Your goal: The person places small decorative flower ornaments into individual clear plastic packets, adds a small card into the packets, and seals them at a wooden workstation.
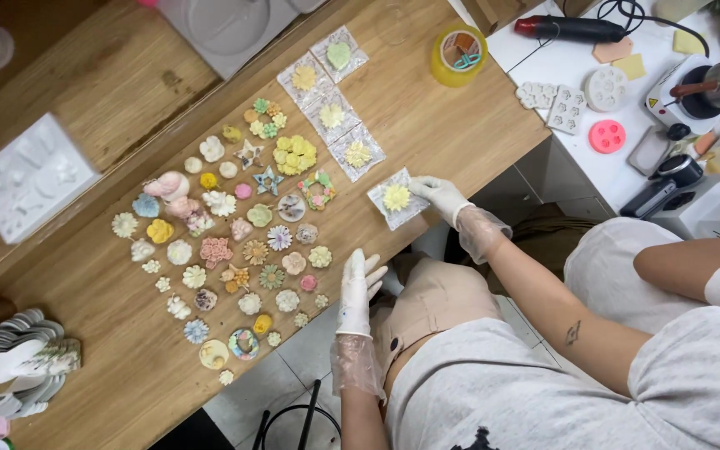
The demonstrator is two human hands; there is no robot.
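A wooden table (427, 108) runs diagonally across the view. At its centre lies a spread of small pastel flower-shaped pieces (235, 242). Toward one o'clock from them sits a row of clear packets (331, 117), each holding a flower, with one more packet (397, 198) at three o'clock by the table's edge. A yellow tape roll (458, 55) stands at one o'clock. A white mould tray (31, 177) lies at nine o'clock.

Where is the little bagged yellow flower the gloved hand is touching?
In the head view, the bagged yellow flower lies at the wooden table's near edge, under the right hand, below three other bagged flowers.
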